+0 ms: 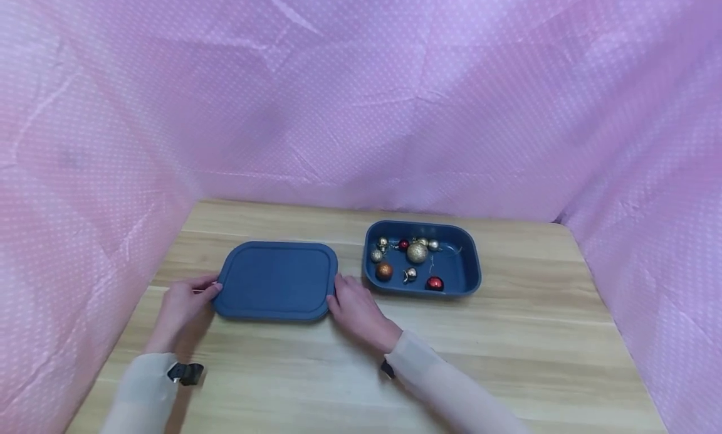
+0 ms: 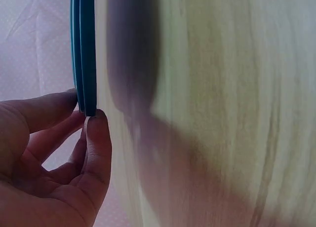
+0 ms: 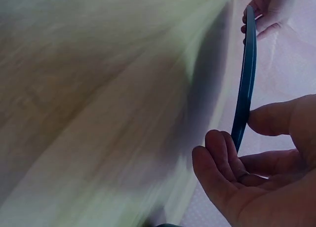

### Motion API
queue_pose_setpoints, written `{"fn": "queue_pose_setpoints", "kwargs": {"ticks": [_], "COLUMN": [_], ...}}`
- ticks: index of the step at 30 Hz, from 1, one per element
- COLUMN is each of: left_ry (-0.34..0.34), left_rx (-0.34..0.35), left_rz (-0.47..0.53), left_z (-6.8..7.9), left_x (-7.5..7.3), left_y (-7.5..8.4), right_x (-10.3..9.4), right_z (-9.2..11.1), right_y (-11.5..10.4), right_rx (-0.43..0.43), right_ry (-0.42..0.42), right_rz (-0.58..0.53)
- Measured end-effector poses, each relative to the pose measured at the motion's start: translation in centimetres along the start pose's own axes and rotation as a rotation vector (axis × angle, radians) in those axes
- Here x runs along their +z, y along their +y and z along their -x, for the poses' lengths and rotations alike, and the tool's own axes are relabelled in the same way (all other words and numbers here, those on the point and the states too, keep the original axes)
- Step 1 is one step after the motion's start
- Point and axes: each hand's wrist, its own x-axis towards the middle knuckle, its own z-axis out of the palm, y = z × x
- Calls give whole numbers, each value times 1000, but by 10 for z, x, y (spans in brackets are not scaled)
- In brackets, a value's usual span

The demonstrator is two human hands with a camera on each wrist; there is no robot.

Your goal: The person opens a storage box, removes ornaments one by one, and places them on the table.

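Left fingers (image 2: 98, 143) and right fingers (image 3: 210, 175) pinch the blue lid (image 1: 276, 280) by its short ends, just above the tabletop (image 1: 507, 359), left of the open box (image 1: 457, 269). Risk: edge-only grip; if one side slips, lid likely tips or drops. Swung right too low, it could clip the box and jostle the baubles (image 1: 417, 253). Hidden: most of the lid's underside. Left wrist view cuts the lid off; dark sliver (image 3: 168, 225) low in right wrist view unreadable.

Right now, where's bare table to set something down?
Free: table right of the open box, and the near stretch between the forearms. Crowded: the narrow gap between lid and box, where the right hand grips the lid's edge.
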Motion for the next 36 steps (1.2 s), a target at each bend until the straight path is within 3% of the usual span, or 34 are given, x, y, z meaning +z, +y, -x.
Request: {"fn": "queue_pose_setpoints", "kwargs": {"ticks": [13,18,25,29,34,36], "left_ry": [-96,-99,-77,46,352,446], "left_rx": [-32,-37,-77,-12,225,321], "left_rz": [-60,-112,-137,-201,-189,-161], "left_z": [-8,-10,-4,13,28,29], "left_x": [3,1,5,12,34,43], "left_y": [-3,-2,1,16,46,59], "right_x": [6,9,-2,-14,-32,-38], "right_z": [-14,-15,-8,8,32,41], "right_y": [6,4,5,7,13,17], "right_rx": [13,29,94,107,82,55], "right_ry": [-150,-202,-221,-143,-24,16], "right_rz": [44,52,-101,-172,-253,-281]}}
